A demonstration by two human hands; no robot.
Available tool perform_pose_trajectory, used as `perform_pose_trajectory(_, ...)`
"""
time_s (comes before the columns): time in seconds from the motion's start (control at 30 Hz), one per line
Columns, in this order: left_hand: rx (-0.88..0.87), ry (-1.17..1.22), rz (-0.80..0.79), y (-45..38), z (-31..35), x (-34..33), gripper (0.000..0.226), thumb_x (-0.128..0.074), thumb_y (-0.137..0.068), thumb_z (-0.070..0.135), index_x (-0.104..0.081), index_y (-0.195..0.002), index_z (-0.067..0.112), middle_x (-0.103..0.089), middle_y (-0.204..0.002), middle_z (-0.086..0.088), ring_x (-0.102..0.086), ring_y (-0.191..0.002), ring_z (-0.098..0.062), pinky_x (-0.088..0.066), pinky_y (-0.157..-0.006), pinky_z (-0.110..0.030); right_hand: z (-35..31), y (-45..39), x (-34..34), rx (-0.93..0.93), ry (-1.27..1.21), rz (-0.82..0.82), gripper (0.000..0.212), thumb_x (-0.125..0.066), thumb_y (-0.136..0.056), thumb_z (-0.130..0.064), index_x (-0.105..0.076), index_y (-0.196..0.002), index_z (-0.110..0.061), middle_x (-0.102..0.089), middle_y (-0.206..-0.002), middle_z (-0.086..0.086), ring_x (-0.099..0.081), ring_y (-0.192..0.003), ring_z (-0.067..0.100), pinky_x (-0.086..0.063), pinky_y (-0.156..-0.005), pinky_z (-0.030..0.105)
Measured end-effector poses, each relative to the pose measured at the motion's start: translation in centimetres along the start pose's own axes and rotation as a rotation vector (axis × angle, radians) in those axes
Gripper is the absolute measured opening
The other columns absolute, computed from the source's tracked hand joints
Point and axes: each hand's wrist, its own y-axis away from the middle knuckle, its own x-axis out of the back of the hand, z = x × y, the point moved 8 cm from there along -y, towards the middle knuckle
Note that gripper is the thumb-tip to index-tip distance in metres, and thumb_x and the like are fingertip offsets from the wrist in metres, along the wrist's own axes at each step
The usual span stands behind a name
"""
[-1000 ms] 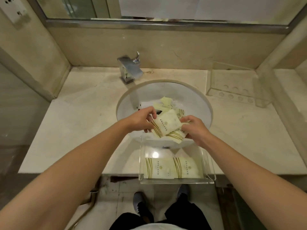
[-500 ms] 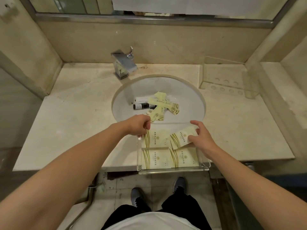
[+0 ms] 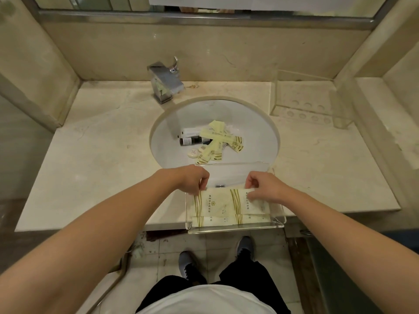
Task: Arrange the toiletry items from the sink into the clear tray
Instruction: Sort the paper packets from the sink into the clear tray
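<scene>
Down at the lower middle of the frame, both hands pinch the far edges of cream packets in the clear tray [image 3: 235, 230]. The left hand [image 3: 195, 181] has its fingertips closed on the upper left corner of the left packet [image 3: 215, 203], which carries gold-green stripes and a small printed emblem. The right hand [image 3: 260, 189] is curled with its fingers closed on the top edge of the right packet [image 3: 240, 203], partly covering it. These two packets lie side by side, touching, and overlap a lower row of packets [image 3: 226, 219] nearer the tray's front wall. The tray sits on the front edge of the marble counter [image 3: 90, 155], its near side jutting past the counter's lip, its far side reaching over the rim of the sink [image 3: 260, 137].

Just above the hands, in the centre of the frame, the white basin holds the remaining items: a loose heap of long cream sachets [image 3: 223, 140] crossed over one another, a dark bottle [image 3: 190, 140] lying on its side, a white tube [image 3: 191, 132] just behind it, and a small round soap [image 3: 193, 153] at the heap's lower left. A chrome faucet [image 3: 165, 83] stands above the basin, upper centre. At the upper right, a second clear holder [image 3: 306, 105] rests on the counter against the wall.
</scene>
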Motion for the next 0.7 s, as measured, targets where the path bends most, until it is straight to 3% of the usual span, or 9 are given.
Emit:
perform_pose_trajectory(0.13,-0.039,-0.123,-0.066,0.3,1.2,-0.8,0.018,-0.062,-0.083,0.007,-0.060,-0.098,0.015,-0.056,-0.095,0.002,-0.053,-0.088,-0.019,-0.047,-0.075,-0.029,-0.8,-0.1,-0.9,0.081,0.261,-0.100,0.023,-0.076,-0.071,-0.021,-0.057,-0.085,-0.026,-0.058,-0.089,-0.005,-0.057,-0.082,0.015,-0.047,-0.069,0.028)
perform_pose_trajectory(0.3,-0.066,-0.249,-0.095,0.5,2.3,-1.2,0.005,-0.056,-0.089,0.014,-0.057,-0.093,0.016,-0.057,-0.095,-0.001,-0.052,-0.085,-0.020,-0.045,-0.072,-0.029,-1.2,0.3,-1.2,0.138,0.347,-0.123,0.022,-0.075,-0.073,-0.024,-0.061,-0.091,-0.023,-0.051,-0.101,0.000,-0.054,-0.088,0.016,-0.049,-0.079,0.031)
perform_pose_trajectory(0.43,-0.054,-0.232,-0.073,0.3,2.4,-1.6,0.023,-0.056,-0.089,0.026,-0.056,-0.111,0.019,-0.058,-0.101,0.000,-0.053,-0.086,-0.019,-0.041,-0.068,-0.026,-1.4,0.5,-1.3,0.155,0.309,-0.164,0.032,-0.074,-0.075,-0.021,-0.062,-0.104,-0.020,-0.054,-0.105,0.001,-0.055,-0.093,0.014,-0.048,-0.079,0.026)
perform_pose_trajectory(0.53,-0.080,-0.224,-0.052,-0.1,2.5,-1.9,0.039,-0.063,-0.086,0.041,-0.053,-0.120,0.025,-0.062,-0.115,0.000,-0.056,-0.097,-0.020,-0.045,-0.075,-0.029,-1.6,0.4,-1.5,0.133,0.288,-0.163,0.044,-0.078,-0.073,-0.030,-0.061,-0.112,-0.021,-0.055,-0.108,-0.001,-0.056,-0.099,0.015,-0.051,-0.086,0.033)
perform_pose_trajectory(0.7,-0.161,-0.221,-0.055,-0.1,3.3,-2.6,0.044,-0.067,-0.085,0.038,-0.052,-0.123,0.022,-0.061,-0.119,-0.002,-0.056,-0.103,-0.020,-0.045,-0.078,-0.028,-2.4,0.2,-2.3,0.176,0.369,-0.193,0.024,-0.069,-0.076,-0.013,-0.056,-0.093,-0.023,-0.052,-0.100,-0.001,-0.054,-0.090,0.016,-0.048,-0.076,0.028)
